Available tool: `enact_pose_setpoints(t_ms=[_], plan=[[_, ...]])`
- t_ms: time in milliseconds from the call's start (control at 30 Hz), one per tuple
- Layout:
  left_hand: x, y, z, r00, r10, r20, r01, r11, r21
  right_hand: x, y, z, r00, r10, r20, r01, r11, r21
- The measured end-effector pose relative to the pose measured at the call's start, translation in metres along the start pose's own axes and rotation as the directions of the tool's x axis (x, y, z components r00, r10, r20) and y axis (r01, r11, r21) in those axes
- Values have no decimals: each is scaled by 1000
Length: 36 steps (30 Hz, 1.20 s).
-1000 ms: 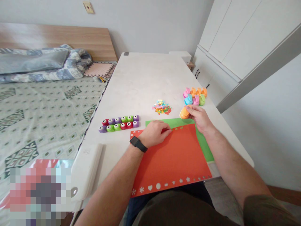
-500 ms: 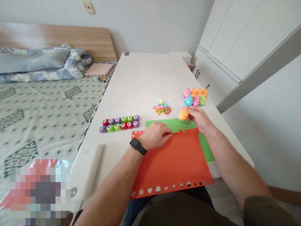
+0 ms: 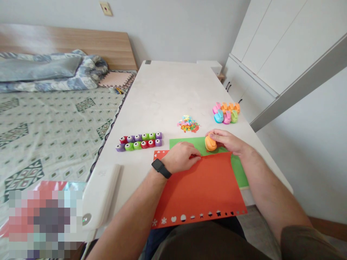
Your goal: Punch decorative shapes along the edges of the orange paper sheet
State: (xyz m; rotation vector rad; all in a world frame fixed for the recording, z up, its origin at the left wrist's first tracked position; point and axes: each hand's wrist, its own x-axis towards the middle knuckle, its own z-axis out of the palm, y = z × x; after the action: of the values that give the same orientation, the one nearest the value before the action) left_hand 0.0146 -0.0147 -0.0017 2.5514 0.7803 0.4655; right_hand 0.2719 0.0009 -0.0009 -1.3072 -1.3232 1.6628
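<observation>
Over a white table [image 3: 168, 92], the right hand [image 3: 230, 142] grips an orange punch [image 3: 210, 143], the left hand [image 3: 181, 157] pinching red paper [image 3: 202, 187].

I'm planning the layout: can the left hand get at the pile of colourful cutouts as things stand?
Probably yes: only green paper and tabletop seem to lie between the left hand and the cutouts, though it would likely have to release the orange-red sheet.

1. Diamond-patterned bedspread [image 3: 62, 119], wooden headboard [image 3: 114, 48] beyond it.
2. Grey pillow [image 3: 40, 68] lying on a crumpled blue-and-white quilt [image 3: 94, 68].
3. Pink mat [image 3: 115, 78] beside the quilt.
4. Cream plate [image 3: 105, 8] fixed to the grey wall [image 3: 173, 32].
5. White cabinets [image 3: 276, 39] on the right, with dark handles [image 3: 240, 101].
</observation>
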Motion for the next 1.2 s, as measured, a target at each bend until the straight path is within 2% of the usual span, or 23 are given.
enact_pose_setpoints(t_ms=[200, 400, 600, 700, 900, 1033, 1100, 1200], plan=[[-1, 0, 0, 1000, -4, 1, 4, 1000, 2, 2, -5, 1, 998, -64, -15, 65, 995, 80], [-2, -1, 0, 1000, 6, -5, -6, 1000, -7, -6, -7, -5, 989, 73, 130, -81, 995, 60], [-2, 0, 1, 1000, 5, -7, -5, 1000, -11, 21, -15, 13, 998, -56, 1, 56, 996, 67], [-3, 0, 0, 1000, -1, -8, 0, 1000, -16, 29, -24, 17, 997, -81, -4, 81, 997, 14], [-4, -2, 0, 1000, 11, -11, -11, 1000, -12, 5, -33, 0, 982, 63, 179, -46, 995, -94], [-3, -2, 0, 1000, 23, -9, -23, 1000, -2, -6, -24, -6, 970, 118, 211, -97, 990, -107], [-3, -2, 0, 1000, 23, -12, -23, 1000, 4, -1, -20, -2, 985, 51, 166, -46, 998, -34], [-3, -2, 0, 1000, 15, -15, -15, 1000, -1, 13, -18, 5, 994, -105, 23, 103, 992, 79]])
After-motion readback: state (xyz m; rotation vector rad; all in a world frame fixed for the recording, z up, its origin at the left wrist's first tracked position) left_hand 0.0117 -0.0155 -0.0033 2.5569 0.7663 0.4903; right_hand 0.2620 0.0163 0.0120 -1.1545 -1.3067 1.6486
